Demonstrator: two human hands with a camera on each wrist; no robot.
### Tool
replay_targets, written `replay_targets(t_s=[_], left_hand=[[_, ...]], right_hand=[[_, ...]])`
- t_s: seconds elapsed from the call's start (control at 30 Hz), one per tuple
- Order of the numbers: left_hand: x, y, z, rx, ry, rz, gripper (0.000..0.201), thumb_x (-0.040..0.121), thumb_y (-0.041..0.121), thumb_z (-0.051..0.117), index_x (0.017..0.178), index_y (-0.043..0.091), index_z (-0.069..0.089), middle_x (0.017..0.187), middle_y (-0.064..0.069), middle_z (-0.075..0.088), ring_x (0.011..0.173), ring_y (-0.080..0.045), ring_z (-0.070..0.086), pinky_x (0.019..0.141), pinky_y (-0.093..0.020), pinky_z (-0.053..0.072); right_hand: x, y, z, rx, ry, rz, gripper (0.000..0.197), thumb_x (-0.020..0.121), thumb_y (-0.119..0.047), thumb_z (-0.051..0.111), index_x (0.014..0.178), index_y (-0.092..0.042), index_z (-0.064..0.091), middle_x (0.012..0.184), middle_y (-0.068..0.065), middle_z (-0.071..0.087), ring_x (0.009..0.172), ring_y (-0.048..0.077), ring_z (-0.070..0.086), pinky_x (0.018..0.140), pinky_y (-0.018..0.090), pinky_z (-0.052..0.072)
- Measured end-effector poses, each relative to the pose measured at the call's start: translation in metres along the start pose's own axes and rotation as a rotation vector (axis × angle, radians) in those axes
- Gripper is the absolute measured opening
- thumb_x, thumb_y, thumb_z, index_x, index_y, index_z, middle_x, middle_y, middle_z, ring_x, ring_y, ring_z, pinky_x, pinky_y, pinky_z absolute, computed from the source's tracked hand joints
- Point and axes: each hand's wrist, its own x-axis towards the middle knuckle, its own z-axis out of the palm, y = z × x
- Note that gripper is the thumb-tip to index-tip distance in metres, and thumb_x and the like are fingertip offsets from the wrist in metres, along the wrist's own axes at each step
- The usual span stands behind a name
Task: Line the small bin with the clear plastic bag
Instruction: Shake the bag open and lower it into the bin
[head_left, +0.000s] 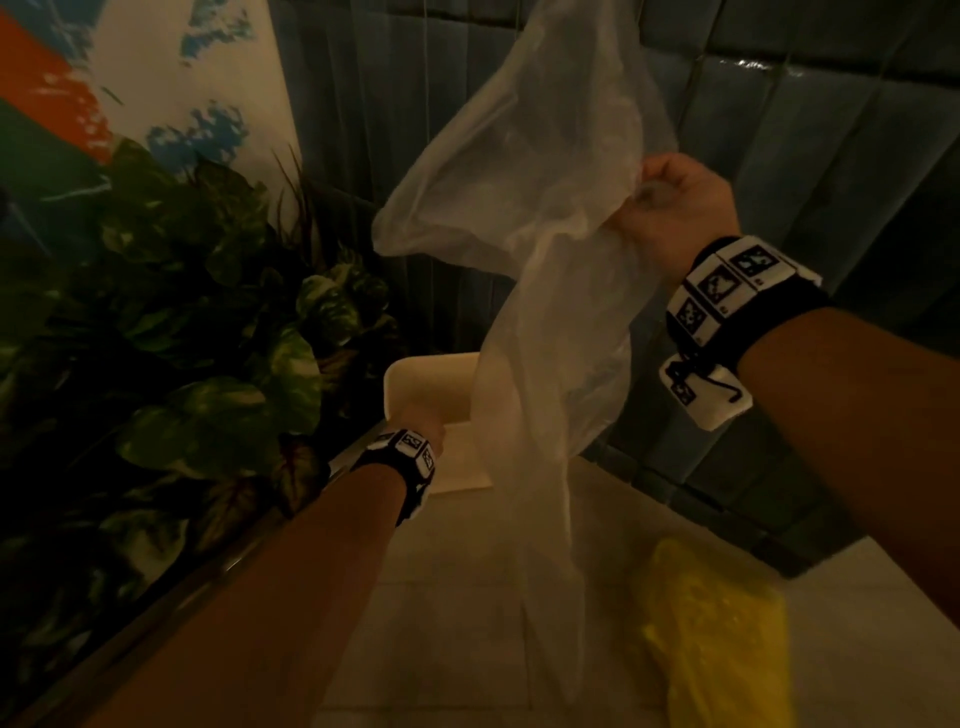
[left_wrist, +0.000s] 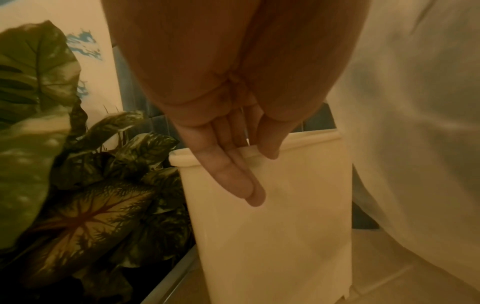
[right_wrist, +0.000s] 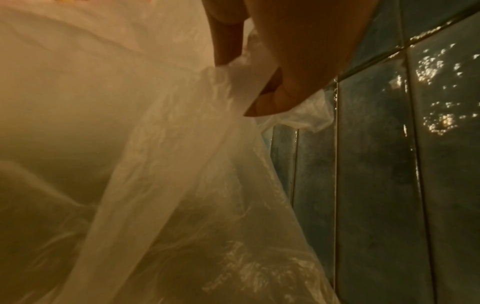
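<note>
**Bag held aloft over the bin**

The clear plastic bag (head_left: 530, 249) fills the upper middle of the head view: thin, filmy, milky-translucent, crinkled into soft folds, billowing at the top and narrowing to a limp tail that hangs to the lower centre. In the right wrist view its bunched film gathers into a twisted band at the grip. The right hand (head_left: 675, 208), at the upper right of centre, has its fingers (right_wrist: 275, 96) curled tight round that gathered plastic.

Just below, at mid-frame, stands the small bin (head_left: 410, 379): cream, smooth, hard-walled plastic, rectangular with a rolled rim, partly veiled by the bag. The left hand (head_left: 421, 421) rests on its near edge; in the left wrist view the fingers (left_wrist: 233, 181) lie straight and together down the outer wall, with one finger hooked over the rim.

Glossy dark blue wall tiles (right_wrist: 389, 185) back the scene. Broad, veined, variegated leaves (head_left: 182, 338) crowd the left. A crumpled yellow bag (head_left: 717, 623) lies on the pale floor tiles (head_left: 441, 597) at lower right.
</note>
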Motion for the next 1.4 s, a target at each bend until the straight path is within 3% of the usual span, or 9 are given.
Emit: replay_targets(t_s=[0.53, 0.73, 0.83, 0.9, 1.0, 1.07, 1.2, 1.3, 1.4], left_hand=[[-0.078, -0.009, 0.024, -0.077, -0.055, 0.012, 0.036, 0.097, 0.028, 0.048, 0.128, 0.01, 0.056, 0.128, -0.013, 0.059, 0.114, -0.032, 0.056, 0.098, -0.04, 0.045], [-0.102, -0.019, 0.024, 0.017, -0.189, 0.096, 0.04, 0.096, 0.032, 0.051, 0.131, 0.014, 0.056, 0.127, -0.008, 0.061, 0.11, -0.028, 0.06, 0.095, -0.037, 0.05], [-0.111, -0.017, -0.003, 0.114, -0.088, 0.152, 0.041, 0.097, 0.038, 0.045, 0.13, 0.016, 0.057, 0.132, -0.005, 0.058, 0.117, -0.025, 0.057, 0.1, -0.033, 0.045], [-0.119, -0.006, -0.043, -0.012, 0.041, 0.171, 0.043, 0.098, 0.043, 0.039, 0.122, 0.016, 0.061, 0.126, -0.007, 0.062, 0.108, -0.025, 0.061, 0.093, -0.033, 0.048], [-0.131, 0.02, -0.119, -0.653, 0.228, 0.196, 0.046, 0.097, 0.052, 0.033, 0.115, 0.02, 0.061, 0.095, -0.011, 0.068, 0.071, -0.026, 0.065, 0.069, -0.036, 0.054], [-0.137, 0.035, -0.166, -0.998, 0.308, 0.276, 0.041, 0.098, 0.048, 0.037, 0.11, 0.017, 0.063, 0.083, -0.012, 0.067, 0.066, -0.028, 0.065, 0.062, -0.035, 0.055], [-0.141, 0.054, -0.221, -0.894, 0.314, 0.536, 0.013, 0.093, 0.023, 0.058, 0.095, 0.013, 0.065, 0.06, 0.006, 0.061, 0.039, -0.003, 0.054, 0.041, -0.021, 0.047], [-0.14, 0.059, -0.225, -0.93, 0.383, 0.554, 0.016, 0.087, 0.032, 0.065, 0.089, 0.017, 0.072, 0.051, 0.008, 0.061, 0.032, -0.005, 0.045, 0.041, -0.019, 0.039], [-0.134, 0.054, -0.219, -1.013, 0.431, 0.518, 0.019, 0.089, 0.03, 0.063, 0.071, 0.025, 0.068, 0.045, 0.01, 0.058, 0.03, -0.002, 0.043, 0.037, -0.015, 0.036]], right_hand=[[-0.017, -0.037, -0.005, 0.117, -0.04, -0.003, 0.033, 0.068, -0.002, 0.08, 0.071, -0.026, 0.059, 0.055, -0.017, 0.065, 0.051, -0.008, 0.059, 0.055, 0.014, 0.052], [-0.02, -0.06, -0.003, 0.111, -0.057, -0.039, 0.032, 0.067, -0.005, 0.081, 0.072, -0.028, 0.059, 0.072, -0.011, 0.064, 0.06, -0.005, 0.061, 0.06, 0.016, 0.055], [-0.019, -0.07, -0.005, 0.1, -0.058, -0.06, 0.032, 0.066, -0.006, 0.081, 0.072, -0.029, 0.06, 0.071, -0.012, 0.064, 0.058, -0.006, 0.061, 0.063, 0.018, 0.056], [-0.017, -0.08, -0.007, 0.118, -0.058, -0.074, 0.033, 0.066, -0.004, 0.081, 0.073, -0.028, 0.06, 0.071, -0.008, 0.065, 0.057, -0.001, 0.062, 0.06, 0.022, 0.057], [-0.016, -0.097, -0.008, 0.124, -0.07, -0.121, 0.033, 0.066, -0.001, 0.08, 0.074, -0.025, 0.06, 0.074, -0.005, 0.066, 0.06, 0.002, 0.062, 0.06, 0.024, 0.057], [-0.015, -0.109, -0.007, 0.128, -0.072, -0.161, 0.033, 0.064, -0.002, 0.081, 0.076, -0.025, 0.061, 0.076, -0.004, 0.067, 0.065, 0.005, 0.064, 0.063, 0.025, 0.058], [-0.015, -0.132, -0.008, 0.18, -0.059, -0.204, 0.034, 0.066, -0.004, 0.081, 0.093, -0.018, 0.065, 0.083, -0.003, 0.069, 0.074, 0.009, 0.066, 0.068, 0.028, 0.06], [-0.014, -0.138, -0.012, 0.205, -0.036, -0.232, 0.043, 0.07, -0.006, 0.08, 0.11, -0.002, 0.063, 0.093, 0.0, 0.07, 0.084, 0.01, 0.067, 0.076, 0.025, 0.059], [-0.015, -0.134, -0.017, 0.136, -0.045, -0.22, 0.039, 0.069, -0.006, 0.081, 0.103, -0.011, 0.062, 0.093, 0.001, 0.07, 0.08, 0.005, 0.068, 0.07, 0.018, 0.056]])
